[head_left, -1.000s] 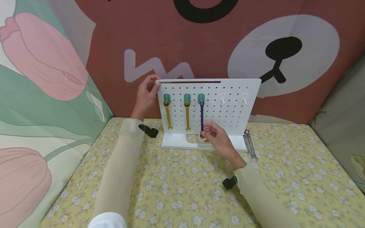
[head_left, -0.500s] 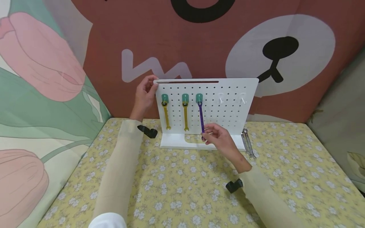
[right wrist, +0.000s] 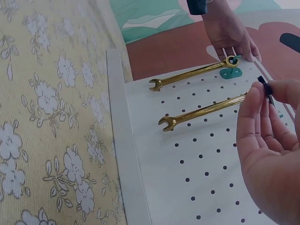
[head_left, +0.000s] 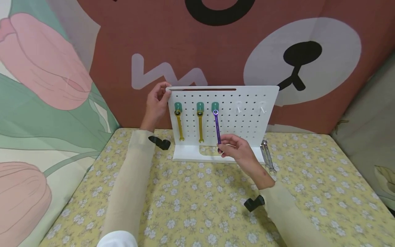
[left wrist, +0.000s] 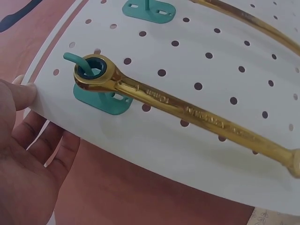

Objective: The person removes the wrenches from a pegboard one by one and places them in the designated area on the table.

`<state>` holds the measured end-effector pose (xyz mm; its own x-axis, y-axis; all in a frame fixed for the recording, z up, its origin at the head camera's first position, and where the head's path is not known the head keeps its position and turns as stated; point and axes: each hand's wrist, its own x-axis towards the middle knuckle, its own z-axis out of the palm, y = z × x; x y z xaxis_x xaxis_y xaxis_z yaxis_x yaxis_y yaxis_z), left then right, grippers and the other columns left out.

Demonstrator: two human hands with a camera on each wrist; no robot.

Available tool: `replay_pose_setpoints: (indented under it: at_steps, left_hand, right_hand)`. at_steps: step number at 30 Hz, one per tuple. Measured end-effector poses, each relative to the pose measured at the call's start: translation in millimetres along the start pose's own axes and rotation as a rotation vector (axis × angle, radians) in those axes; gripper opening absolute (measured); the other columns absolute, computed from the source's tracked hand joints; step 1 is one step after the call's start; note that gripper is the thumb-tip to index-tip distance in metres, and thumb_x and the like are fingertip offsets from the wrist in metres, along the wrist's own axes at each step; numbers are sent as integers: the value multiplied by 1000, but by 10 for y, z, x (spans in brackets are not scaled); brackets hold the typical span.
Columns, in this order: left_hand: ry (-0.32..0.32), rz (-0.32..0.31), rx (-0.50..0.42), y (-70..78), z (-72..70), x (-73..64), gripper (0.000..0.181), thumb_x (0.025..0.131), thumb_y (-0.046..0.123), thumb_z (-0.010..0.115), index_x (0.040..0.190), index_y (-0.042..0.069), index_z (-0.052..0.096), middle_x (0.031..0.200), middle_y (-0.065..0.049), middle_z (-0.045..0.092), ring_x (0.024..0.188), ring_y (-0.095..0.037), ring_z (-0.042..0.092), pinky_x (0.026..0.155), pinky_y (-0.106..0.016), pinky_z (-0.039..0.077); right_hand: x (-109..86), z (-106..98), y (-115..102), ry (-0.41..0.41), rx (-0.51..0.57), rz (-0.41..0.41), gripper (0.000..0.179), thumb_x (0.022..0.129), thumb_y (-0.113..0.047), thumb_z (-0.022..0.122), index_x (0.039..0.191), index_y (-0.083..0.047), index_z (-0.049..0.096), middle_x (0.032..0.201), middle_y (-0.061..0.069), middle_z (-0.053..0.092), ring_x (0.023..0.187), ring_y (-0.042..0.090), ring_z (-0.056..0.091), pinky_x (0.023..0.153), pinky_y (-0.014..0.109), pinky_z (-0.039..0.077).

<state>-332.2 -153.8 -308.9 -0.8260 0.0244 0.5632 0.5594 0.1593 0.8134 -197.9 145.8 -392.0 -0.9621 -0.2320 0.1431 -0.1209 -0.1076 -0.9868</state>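
Observation:
A white pegboard [head_left: 254,90] stands upright on its base. My left hand [head_left: 156,103] holds its upper left corner, thumb in front and fingers behind. With thumb and fingertips, my right hand [head_left: 239,151] pinches the lower end of a purple combination wrench [head_left: 217,127]. The wrench's ring end is at the third green hook [head_left: 215,105], and its lower end leans slightly right. Two golden wrenches hang left of it: one [head_left: 180,127] by its ring on the leftmost green hook [left wrist: 105,101], the other [head_left: 200,128] on the middle one.
Two white hooks [head_left: 239,108] on the board's right side carry nothing. Silver wrenches [head_left: 269,159] lie on the flowered tablecloth [head_left: 191,199] beside the base's right end. A printed cloth backdrop [head_left: 216,51] rises close behind the board.
The purple wrench's lower end has swung a little to the right with my right hand, so it now tilts. My left hand keeps its hold on the board's corner.

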Motion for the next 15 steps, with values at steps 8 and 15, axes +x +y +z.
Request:
replay_pose_setpoints:
  at_steps: [8,15]
  left_hand:
    - [8,-22,12,-40,-9,13,21,106,19,60,124,9,63,97,-8,59,86,-22,56,79,-40,49]
    - [15,-37,1,-29,-4,8,20,106,19,60,123,9,63,97,-8,58,84,-22,54,74,-31,47]
  right_hand:
    - [-5,-1,-43,8,-28,-9,34,98,-2,68,129,9,59,104,11,66,87,21,68,77,33,58]
    - [-1,-11,-67,1,-23,2,35,98,-2,68,130,9,58,106,14,66,86,19,68,77,33,58]
